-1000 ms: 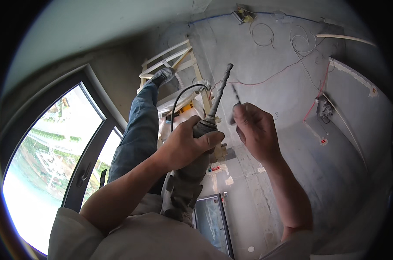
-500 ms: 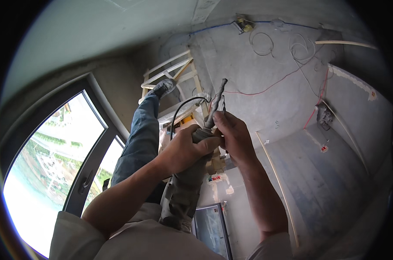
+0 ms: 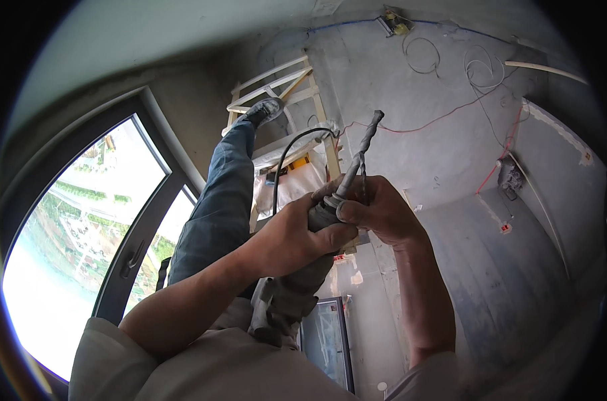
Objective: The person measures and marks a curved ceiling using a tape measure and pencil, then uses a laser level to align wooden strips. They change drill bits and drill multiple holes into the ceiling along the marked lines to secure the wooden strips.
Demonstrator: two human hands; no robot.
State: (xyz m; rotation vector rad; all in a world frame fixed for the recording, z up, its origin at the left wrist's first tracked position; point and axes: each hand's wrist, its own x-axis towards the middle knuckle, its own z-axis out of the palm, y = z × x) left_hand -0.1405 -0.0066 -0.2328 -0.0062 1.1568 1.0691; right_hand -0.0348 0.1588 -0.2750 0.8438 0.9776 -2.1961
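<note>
Rotary hammer point(image 3: 286, 291), grey and dust-coated, held in front of the torso, its nose directed away from the body. A thick spiral drill bit point(image 3: 361, 148) is carried at the nose and is tilted slightly to the right. The collar point(image 3: 322, 214) behind the bit is gripped by the left hand point(image 3: 293, 234), whose fingers are wrapped around it, with the thumb laid across the near side. The right hand point(image 3: 391, 212) is partly closed: its thumb is placed beside the base of the thick bit, and its fingers are curled behind. A slim drill bit point(image 3: 364, 184) is held in this hand, its shank hidden by the fingers and its exposed length set close alongside the thick bit; whether the two bits are touching cannot be told. Beyond the left hand, a black cable point(image 3: 283, 157) is seen in an arch. Farther off, a shoe point(image 3: 266, 111) is set against a wooden frame point(image 3: 319, 107). The left side is occupied by a dark-framed window point(image 3: 157, 150); at the right, a red cable point(image 3: 444, 117) is strung across the grey surface.
</note>
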